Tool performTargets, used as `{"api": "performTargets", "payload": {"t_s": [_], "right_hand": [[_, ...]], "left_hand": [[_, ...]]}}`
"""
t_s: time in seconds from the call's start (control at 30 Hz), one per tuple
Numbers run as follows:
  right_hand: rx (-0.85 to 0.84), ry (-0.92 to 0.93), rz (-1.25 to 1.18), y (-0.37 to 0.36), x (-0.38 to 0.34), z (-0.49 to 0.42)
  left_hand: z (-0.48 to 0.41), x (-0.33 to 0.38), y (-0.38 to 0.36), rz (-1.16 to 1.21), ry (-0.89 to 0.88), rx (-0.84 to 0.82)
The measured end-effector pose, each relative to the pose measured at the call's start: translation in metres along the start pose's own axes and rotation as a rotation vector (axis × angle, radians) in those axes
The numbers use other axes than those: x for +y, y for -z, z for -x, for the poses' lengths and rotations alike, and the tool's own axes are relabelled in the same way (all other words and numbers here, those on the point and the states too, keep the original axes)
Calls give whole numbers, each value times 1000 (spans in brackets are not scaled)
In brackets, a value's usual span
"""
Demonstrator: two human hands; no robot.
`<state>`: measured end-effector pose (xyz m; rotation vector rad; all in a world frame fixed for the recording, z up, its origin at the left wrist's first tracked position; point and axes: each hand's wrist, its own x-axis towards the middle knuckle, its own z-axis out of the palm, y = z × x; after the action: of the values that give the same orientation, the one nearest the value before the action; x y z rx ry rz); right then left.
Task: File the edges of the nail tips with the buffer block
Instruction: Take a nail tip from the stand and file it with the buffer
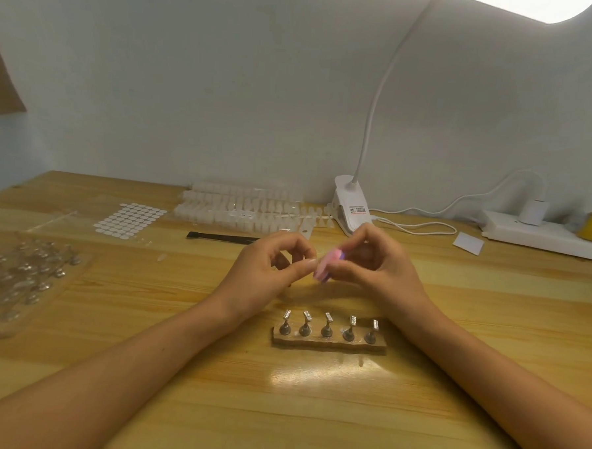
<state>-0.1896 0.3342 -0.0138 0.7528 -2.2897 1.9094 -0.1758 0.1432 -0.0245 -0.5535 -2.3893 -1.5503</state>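
Bag (21, 278) at 9 o'clock on the worktop (312, 414), and a black stick (222, 237) lies beyond my hands. My left grip (268, 271) pinches what looks like a nail tip (309, 263) against the pink buffer (326, 264). My right grip (375, 262) holds the buffer, its long axis running 1 to 7 o'clock. Rack (329, 341) at 6. The lamp clip (352, 206) label is unreadable.

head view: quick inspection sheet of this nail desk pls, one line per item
surface: wooden table, glare patch near the front.
job's things: pink buffer block; what looks like a nail tip against it; stand with five holders.
clutter: tip strips, dot sheet, black tool, bag of clear pieces, white card.
grippers: left hand pinches the nail tip; right hand grips the buffer block.
cables: white cable by the clamp lamp; power strip.
surroundings: pale wall.
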Motion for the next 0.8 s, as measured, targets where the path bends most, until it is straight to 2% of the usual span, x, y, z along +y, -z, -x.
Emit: {"api": "performTargets", "payload": {"t_s": [0.07, 0.2, 0.33, 0.43, 0.47, 0.57, 0.6, 0.7, 0.73, 0.8], "right_hand": [[82, -7, -44, 3, 0, 0], [-78, -33, 47, -1, 2, 0], [63, -32, -32, 3, 2, 0], [-109, -83, 10, 0, 2, 0], [-113, -70, 3, -1, 2, 0], [30, -55, -82, 3, 1, 0], [24, -72, -92, 4, 0, 0], [-137, -95, -46, 0, 1, 0], [-123, -77, -42, 0, 0, 0], [17, -59, -80, 3, -1, 0]], "left_hand": [[0, 0, 0, -2, 7, 0], [-1, -2, 1, 72, 53, -5], [0, -1, 1, 77, 47, -8], [0, -1, 2, 88, 39, 6], [0, -1, 2, 77, 35, -6], [0, 0, 0, 49, 24, -29], [0, 0, 1, 62, 27, -23], [0, 0, 2, 109, 41, -21], [0, 1, 3, 102, 38, -41], [0, 2, 2, 81, 31, -72]]}}
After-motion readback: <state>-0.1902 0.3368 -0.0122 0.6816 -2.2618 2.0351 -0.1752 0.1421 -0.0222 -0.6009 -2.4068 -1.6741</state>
